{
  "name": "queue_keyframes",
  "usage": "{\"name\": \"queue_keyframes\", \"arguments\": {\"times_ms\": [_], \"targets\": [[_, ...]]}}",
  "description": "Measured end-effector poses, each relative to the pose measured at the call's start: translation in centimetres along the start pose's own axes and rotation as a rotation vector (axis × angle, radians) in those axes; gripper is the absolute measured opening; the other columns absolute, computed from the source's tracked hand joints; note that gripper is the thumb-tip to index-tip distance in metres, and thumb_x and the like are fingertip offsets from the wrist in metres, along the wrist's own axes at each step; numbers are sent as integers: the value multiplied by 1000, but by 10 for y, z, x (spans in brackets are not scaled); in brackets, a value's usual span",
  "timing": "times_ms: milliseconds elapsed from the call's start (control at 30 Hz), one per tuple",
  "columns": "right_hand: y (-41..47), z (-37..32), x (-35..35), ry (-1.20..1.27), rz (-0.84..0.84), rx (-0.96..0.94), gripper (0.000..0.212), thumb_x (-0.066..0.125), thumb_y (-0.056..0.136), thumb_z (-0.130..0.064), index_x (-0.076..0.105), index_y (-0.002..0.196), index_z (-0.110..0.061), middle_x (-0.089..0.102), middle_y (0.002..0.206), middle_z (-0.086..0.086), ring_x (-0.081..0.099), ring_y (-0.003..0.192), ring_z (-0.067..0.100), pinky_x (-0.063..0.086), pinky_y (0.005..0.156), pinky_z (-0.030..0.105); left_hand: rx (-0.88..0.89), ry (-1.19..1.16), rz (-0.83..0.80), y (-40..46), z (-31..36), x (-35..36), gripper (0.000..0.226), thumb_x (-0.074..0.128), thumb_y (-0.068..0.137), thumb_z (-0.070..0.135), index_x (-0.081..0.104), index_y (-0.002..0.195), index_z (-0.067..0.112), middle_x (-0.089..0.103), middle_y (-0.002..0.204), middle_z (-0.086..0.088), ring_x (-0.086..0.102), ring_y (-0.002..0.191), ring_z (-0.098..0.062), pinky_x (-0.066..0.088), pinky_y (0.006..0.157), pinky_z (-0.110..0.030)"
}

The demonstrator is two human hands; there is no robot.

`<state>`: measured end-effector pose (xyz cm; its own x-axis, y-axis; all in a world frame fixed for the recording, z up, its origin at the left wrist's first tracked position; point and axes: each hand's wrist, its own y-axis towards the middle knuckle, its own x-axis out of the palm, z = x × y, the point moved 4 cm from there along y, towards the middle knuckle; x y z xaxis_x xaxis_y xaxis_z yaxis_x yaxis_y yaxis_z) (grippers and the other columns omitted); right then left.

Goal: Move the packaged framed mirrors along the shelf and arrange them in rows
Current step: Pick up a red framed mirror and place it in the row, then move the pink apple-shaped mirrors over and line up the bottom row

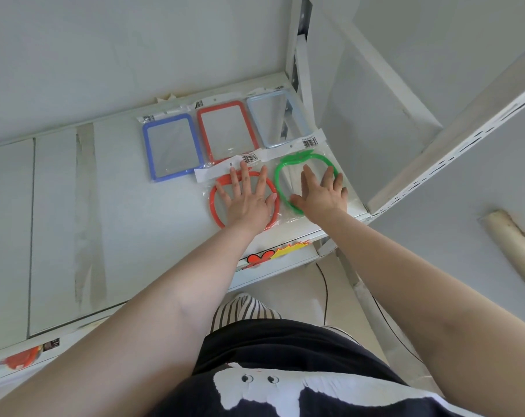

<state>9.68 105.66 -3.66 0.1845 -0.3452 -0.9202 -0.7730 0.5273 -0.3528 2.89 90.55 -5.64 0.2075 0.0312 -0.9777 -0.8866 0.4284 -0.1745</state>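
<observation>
On shelf (119, 206) – left hand (249, 203) flat on red mirror (216, 203), right hand (321, 194) on green mirror (280, 173) – fingers spread

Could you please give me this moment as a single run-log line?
left hand: flat on red round mirror | right hand: flat on green round mirror | back row: blue, red, pale rectangular mirrors | surface: shelf

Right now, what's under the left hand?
The left hand lies flat, fingers spread, on the packaged orange round mirror on the shelf. It covers most of the glass, so only the frame's rim shows.
</observation>
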Motion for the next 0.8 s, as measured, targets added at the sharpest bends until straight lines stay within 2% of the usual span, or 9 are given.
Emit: {"name": "queue_keyframes", "arguments": {"times_ms": [67, 167, 233, 333, 433, 567, 700, 800], "targets": [[-2, -1, -6, 31, 55, -12, 71, 42, 90, -59, 8, 149, -36, -2, 160, 16, -6, 148, 36, 7, 118, 52, 7, 7, 31, -2, 1, -7, 62, 10, 96, 56, -7, 151, 35, -12, 162, -10, -11, 149, -32, -6, 114, -61], [-7, -6, -17, 46, 120, -44, 67, 44, 91, -54, 18, 149, -31, 9, 159, 15, 4, 148, 34, 13, 117, 48, 31, 28, 101, -7, 3, -23, 59, 17, 97, 51, 14, 152, 28, 15, 161, -11, 9, 150, -30, 2, 117, -56], [-13, -11, -25, 57, 155, -70, 64, 48, 91, -47, 28, 147, -24, 22, 155, 15, 17, 144, 34, 22, 115, 45, 38, 34, 132, -12, 2, -35, 56, 26, 97, 43, 29, 148, 22, 32, 155, -8, 23, 146, -29, 8, 119, -52], [-25, -18, -34, 109, 149, -143, 57, 56, 90, -34, 38, 141, -15, 41, 140, 13, 34, 131, 32, 38, 102, 42, 30, 21, 151, -27, -3, -50, 46, 38, 93, 31, 49, 134, 15, 53, 138, -8, 44, 130, -28, 26, 115, -43], [-42, -33, -34, 113, 131, -260, 50, 58, 89, -26, 44, 136, -13, 47, 133, 12, 42, 125, 31, 45, 92, 42, -60, -38, 155, -54, -23, -60, 42, 48, 90, 25, 53, 129, 13, 57, 129, -9, 52, 119, -30, 35, 104, -38], [-70, -63, -24, 63, 117, -424, 45, 60, 85, -22, 50, 128, -13, 51, 128, 11, 45, 122, 30, 47, 87, 40, -108, 9, 125, -97, -55, -65, 33, 54, 87, 19, 58, 118, 12, 61, 118, -10, 57, 107, -32, 42, 89, -36], [-102, -98, -9, 85, 81, -538, 46, 62, 84, -24, 53, 129, -19, 52, 131, 6, 45, 125, 27, 45, 92, 36, -146, -88, 36, -137, -93, -61, 48, 53, 88, 18, 49, 136, 19, 55, 129, -7, 52, 119, -29, 43, 94, -36], [-131, -127, 5, 59, 25, -631, 45, 62, 86, -27, 53, 129, -19, 53, 131, 8, 44, 125, 28, 45, 91, 37, -185, -134, 30, -171, -126, -58, 51, 52, 88, 18, 46, 138, 21, 54, 133, -4, 50, 122, -27, 43, 94, -35]]}}
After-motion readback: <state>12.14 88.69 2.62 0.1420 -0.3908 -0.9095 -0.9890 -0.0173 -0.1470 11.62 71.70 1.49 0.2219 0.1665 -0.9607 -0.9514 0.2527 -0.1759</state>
